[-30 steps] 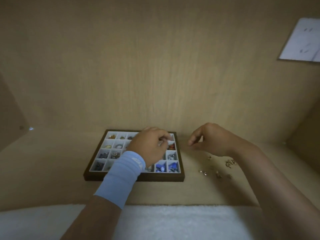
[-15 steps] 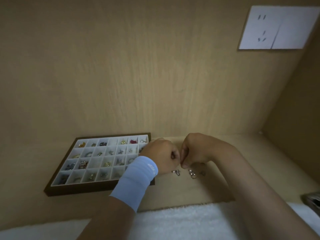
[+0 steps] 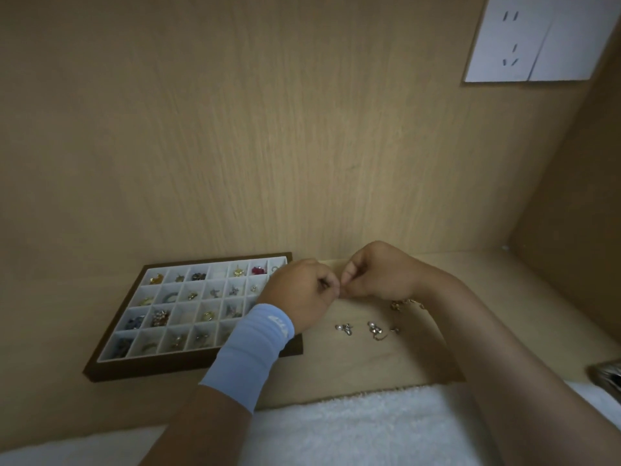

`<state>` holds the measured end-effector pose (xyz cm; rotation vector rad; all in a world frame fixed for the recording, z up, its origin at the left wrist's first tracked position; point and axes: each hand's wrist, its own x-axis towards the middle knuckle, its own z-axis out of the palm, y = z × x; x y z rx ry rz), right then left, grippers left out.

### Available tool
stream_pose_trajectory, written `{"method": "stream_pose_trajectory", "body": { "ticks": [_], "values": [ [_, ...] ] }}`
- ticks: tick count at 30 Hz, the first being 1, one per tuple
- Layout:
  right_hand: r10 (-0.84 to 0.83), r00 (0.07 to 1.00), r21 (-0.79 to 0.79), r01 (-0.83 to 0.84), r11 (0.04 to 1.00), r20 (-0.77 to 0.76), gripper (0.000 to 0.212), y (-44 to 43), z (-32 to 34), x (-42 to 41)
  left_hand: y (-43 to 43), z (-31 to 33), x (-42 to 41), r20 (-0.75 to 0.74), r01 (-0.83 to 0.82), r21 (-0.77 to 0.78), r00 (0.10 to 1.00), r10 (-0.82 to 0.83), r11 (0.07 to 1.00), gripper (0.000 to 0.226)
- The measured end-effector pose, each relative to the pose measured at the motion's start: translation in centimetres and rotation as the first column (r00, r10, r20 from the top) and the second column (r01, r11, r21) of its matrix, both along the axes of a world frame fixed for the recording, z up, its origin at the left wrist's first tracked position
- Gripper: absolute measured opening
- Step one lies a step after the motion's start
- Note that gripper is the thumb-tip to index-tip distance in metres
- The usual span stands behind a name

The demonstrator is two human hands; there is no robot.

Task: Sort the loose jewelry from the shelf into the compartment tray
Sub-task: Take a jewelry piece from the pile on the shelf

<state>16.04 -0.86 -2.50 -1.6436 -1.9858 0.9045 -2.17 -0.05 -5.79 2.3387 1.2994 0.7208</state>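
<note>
Head — left grip, right grip touching | loose jewelry beside

A single camera is riding on the person's head, looking forward and down into a wooden shelf niche. It is sitting close: both forearms are reaching in from the bottom edge, and the left hand and right hand are meeting just below the middle. The wide lens is taking in the compartment tray at lower left, loose jewelry right of it, the back panel filling the upper frame, a wall socket at top right, and a white towel along the bottom.
</note>
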Motion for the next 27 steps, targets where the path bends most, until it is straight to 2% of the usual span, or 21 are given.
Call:
{"method": "stream_pose_trajectory", "body": {
  "ticks": [3, 6, 9, 12, 16, 19, 22, 25, 27],
  "values": [
    [-0.04, 0.966, 0.024, 0.047, 0.999, -0.254, 0.009, 0.0, -0.1, -0.2, 0.2, 0.4, -0.6, 0.081, -0.066, -0.03, 0.994, 0.068, 0.997, 0.011],
    [0.002, 0.929, 0.099, 0.037, 0.994, -0.37, 0.016, 0.0, -0.1, -0.9, 0.4, 0.8, -1.3, 0.219, -0.09, -0.19, 0.967, 0.132, 0.978, 0.013],
    [0.027, 0.924, 0.19, 0.049, 0.981, -0.381, 0.018, 0.0, -0.1, -1.7, 0.6, 1.6, -2.1, 0.33, -0.013, -0.315, 0.936, 0.123, 0.949, 0.016],
    [0.026, 0.939, 0.275, 0.073, 0.959, -0.342, 0.009, 0.1, -0.4, -2.4, 0.5, 2.4, -2.9, 0.377, 0.031, -0.375, 0.918, 0.122, 0.926, 0.019],
    [0.012, 0.932, 0.322, 0.113, 0.94, -0.361, 0.005, 0.6, -0.5, -3.8, 1.0, 2.6, -3.9, 0.403, -0.002, -0.335, 0.904, 0.145, 0.942, 0.016],
    [-0.036, 0.925, 0.282, 0.152, 0.947, -0.378, 0.005, 2.0, -0.4, -5.4, 1.8, 2.3, -5.0, 0.365, -0.097, -0.26, 0.911, 0.191, 0.961, 0.012],
    [-0.061, 0.963, 0.258, 0.132, 0.957, -0.264, 0.005, 4.1, -0.6, -7.2, 2.4, 1.9, -6.6, 0.296, -0.201, -0.193, 0.921, 0.252, 0.96, 0.013],
    [-0.065, 0.998, 0.296, 0.062, 0.953, 0.0, 0.01, 5.6, -0.7, -8.8, 3.1, 0.9, -8.3, 0.128, -0.311, -0.05, 0.94, 0.315, 0.949, 0.016],
    [-0.057, 0.982, 0.288, 0.002, 0.958, 0.183, 0.014, 6.0, -0.5, -9.7, 3.3, 0.4, -8.9, 0.028, -0.337, -0.02, 0.941, 0.337, 0.941, 0.022]
  ]
}}
